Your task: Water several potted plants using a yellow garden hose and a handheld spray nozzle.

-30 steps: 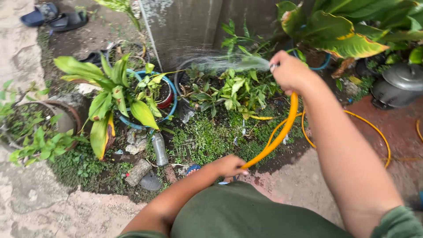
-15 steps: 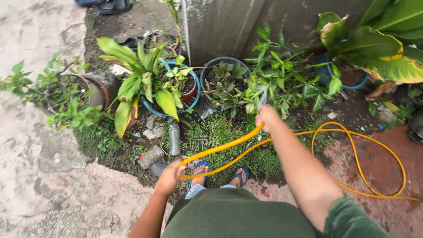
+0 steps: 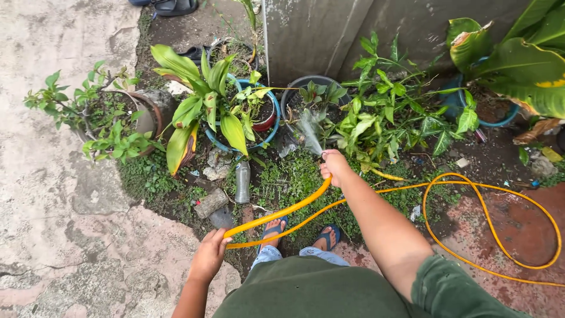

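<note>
My right hand (image 3: 336,168) grips the end of a yellow garden hose (image 3: 282,212), and a spray of water (image 3: 310,132) fans out from it toward a dark round pot (image 3: 294,88) with small green plants. Lower left, my left hand (image 3: 210,253) holds the same hose where it bends back. The remaining hose loops in a wide curve (image 3: 488,194) over the wet reddish ground to my right. My feet in blue sandals (image 3: 300,235) stand on the grass patch under the hose.
A blue-rimmed pot with broad green-yellow leaves (image 3: 220,112) stands left of the spray. A brown pot with a shrub (image 3: 112,118) sits on the cracked concrete. A grey bottle (image 3: 242,182), stones, a grey wall (image 3: 353,29) and a large-leaf plant (image 3: 518,65) surround the bed.
My right hand has come down and closer to me, and the spray now points left at the dark pot. The view has shifted left. Both hands keep hold of the hose.
</note>
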